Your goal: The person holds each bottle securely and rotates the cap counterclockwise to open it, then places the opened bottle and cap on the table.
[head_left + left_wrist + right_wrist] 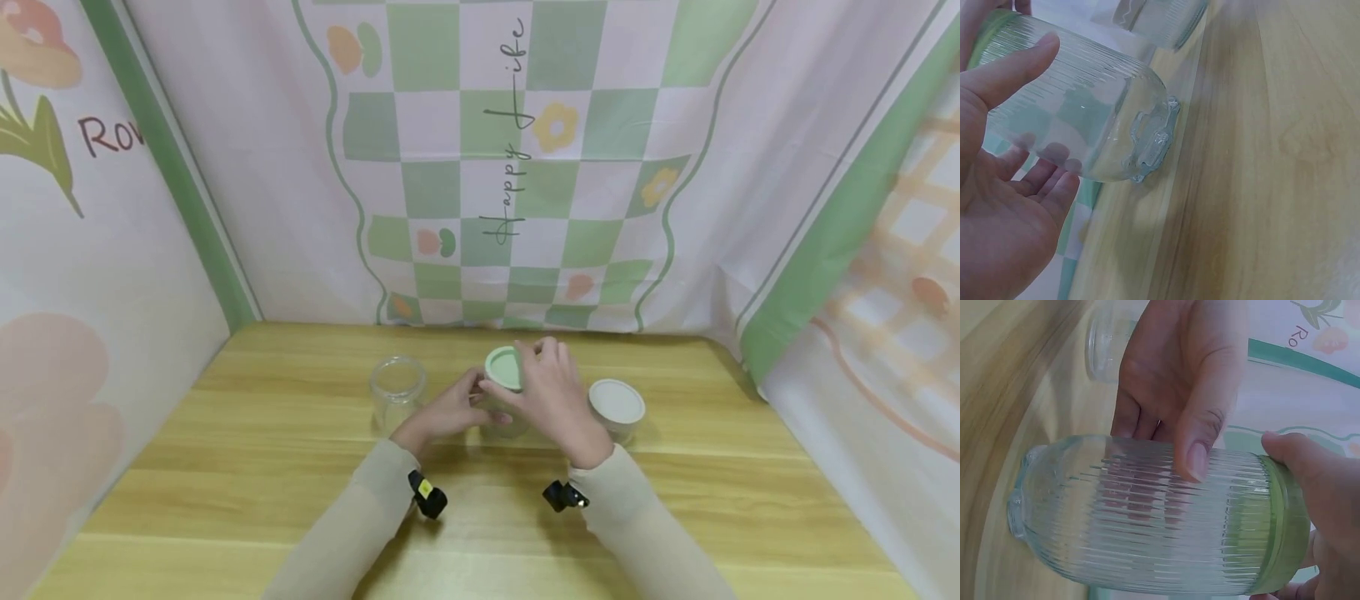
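Observation:
A ribbed clear glass jar (1085, 512) with a green lid (501, 368) stands at the middle of the table, between my hands. My left hand (447, 408) holds the jar's body, thumb on one side and fingers on the other. From the right, my right hand (555, 398) grips the green lid round its rim. In the left wrist view the jar's lumpy glass foot (1155, 140) is at the wood. The lid sits on the jar's mouth; whether it is fully seated I cannot tell.
Left of my hands stands a clear glass jar (390, 410) without a lid. A jar with a white lid (617, 402) stands beside my right wrist. The wooden table (480, 542) ends at a patterned curtain (495, 187) behind, with more cloth at both sides.

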### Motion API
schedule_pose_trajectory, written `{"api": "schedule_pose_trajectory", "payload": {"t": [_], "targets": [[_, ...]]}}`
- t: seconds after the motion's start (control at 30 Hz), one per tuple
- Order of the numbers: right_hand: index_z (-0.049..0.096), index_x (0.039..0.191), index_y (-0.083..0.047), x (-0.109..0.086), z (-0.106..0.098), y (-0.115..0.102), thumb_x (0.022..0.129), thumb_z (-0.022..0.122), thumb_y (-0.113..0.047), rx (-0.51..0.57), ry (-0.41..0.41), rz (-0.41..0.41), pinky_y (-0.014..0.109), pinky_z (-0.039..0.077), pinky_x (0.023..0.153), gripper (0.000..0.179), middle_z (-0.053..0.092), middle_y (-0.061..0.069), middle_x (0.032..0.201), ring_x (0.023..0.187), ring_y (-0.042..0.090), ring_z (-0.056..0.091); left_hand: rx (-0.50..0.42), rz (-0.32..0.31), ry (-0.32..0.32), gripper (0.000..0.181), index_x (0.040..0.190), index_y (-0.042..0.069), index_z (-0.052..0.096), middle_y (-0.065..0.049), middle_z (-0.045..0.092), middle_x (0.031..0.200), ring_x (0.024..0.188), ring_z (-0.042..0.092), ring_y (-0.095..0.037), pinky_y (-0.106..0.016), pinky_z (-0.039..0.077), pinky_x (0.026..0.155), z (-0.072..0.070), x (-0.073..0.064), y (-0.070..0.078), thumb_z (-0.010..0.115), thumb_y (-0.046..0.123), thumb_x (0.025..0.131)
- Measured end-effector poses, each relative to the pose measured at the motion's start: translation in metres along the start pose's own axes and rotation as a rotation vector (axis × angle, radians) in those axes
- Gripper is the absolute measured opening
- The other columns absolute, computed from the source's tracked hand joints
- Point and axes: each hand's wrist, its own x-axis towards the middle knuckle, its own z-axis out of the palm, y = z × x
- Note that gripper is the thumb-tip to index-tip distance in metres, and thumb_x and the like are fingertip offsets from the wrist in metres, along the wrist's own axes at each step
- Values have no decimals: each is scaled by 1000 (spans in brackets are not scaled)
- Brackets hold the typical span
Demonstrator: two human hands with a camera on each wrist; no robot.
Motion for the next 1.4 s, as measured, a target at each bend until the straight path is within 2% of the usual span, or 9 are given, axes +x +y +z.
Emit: {"api": "schedule_pose_trajectory", "payload": {"t": [0.37, 0.57, 0.9, 1.13, 1.4], "targets": [[62, 129, 7, -1, 2, 2, 81, 78, -57, 7, 28, -35, 39, 44, 73, 82, 54, 24, 107, 95, 33, 48, 7, 27, -13, 76, 143, 21, 38, 2, 43, 144, 145, 29, -31, -60, 25, 115, -1, 0, 0, 82, 40, 83], [61, 130, 6, 0, 1, 4, 82, 78, -57, 32, 14, -45, 40, 44, 74, 81, 55, 25, 110, 97, 34, 49, 15, 31, -12, 77, 144, 19, 37, 2, 44, 142, 144, 31, -29, -57, 24, 116, -1, 0, 0, 82, 39, 84], [54, 141, 1, 3, -5, 14, 82, 81, -49, 219, -117, -16, 43, 50, 77, 82, 48, 21, 125, 112, 35, 45, 22, 61, -22, 81, 148, 15, 33, 0, 45, 142, 140, 35, -27, -51, 23, 118, -1, 2, -4, 81, 35, 85], [55, 144, -7, 8, -4, 26, 81, 83, -45, 352, -177, -32, 44, 51, 81, 78, 48, 14, 127, 113, 31, 43, 32, 43, -17, 83, 148, 16, 33, -2, 42, 147, 143, 33, -28, -52, 24, 118, -1, 2, -3, 82, 37, 85], [51, 148, -12, 14, -4, 44, 83, 81, -32, 507, -302, -82, 48, 47, 88, 74, 45, 11, 142, 120, 31, 42, 36, 50, -24, 80, 151, 14, 31, -5, 39, 150, 142, 33, -29, -50, 24, 119, 0, 1, -1, 78, 33, 89]]}}
